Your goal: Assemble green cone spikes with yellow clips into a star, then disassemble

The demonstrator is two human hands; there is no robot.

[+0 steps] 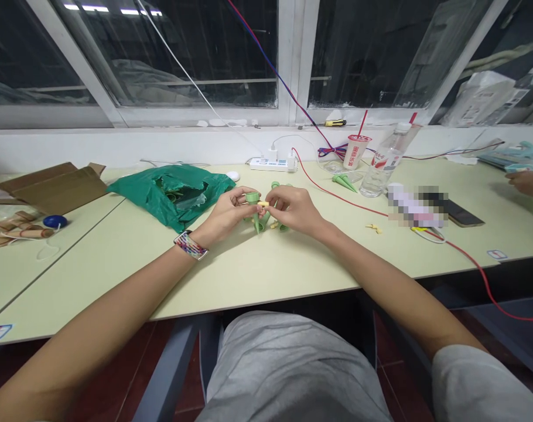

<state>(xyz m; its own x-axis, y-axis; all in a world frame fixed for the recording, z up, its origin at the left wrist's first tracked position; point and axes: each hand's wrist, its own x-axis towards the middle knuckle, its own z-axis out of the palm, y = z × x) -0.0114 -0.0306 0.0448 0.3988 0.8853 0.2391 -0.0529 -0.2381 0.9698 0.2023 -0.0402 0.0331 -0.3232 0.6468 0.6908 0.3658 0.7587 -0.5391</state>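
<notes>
1. Far left of the green cone [252, 198], a cardboard box [51, 187] lies open on the table, with wooden rolls [18, 230] and a blue dome [54, 221] just in front of it.
2. Nearer the cone on its left, a crumpled green bag [172, 196] lies on the table.
3. The left hand [225, 215], wearing a woven watch strap [191, 245], is just left of the cone, its fingers together and clamped on it. The cone is held tip down above the table.
4. The right hand [293, 210] is just right of the cone, its fingers together and pinched on a yellow piece [263, 203] that touches the cone's top. Other green pieces [284, 227] sit beneath this hand.
5. Well right of the cone, a loose green spike [345, 183] lies near a straw cup [356, 151] and a water bottle [383, 164].
6. Farthest right, past a phone [464, 214], a co-worker's hand [528, 183] rests at the table's edge.
</notes>
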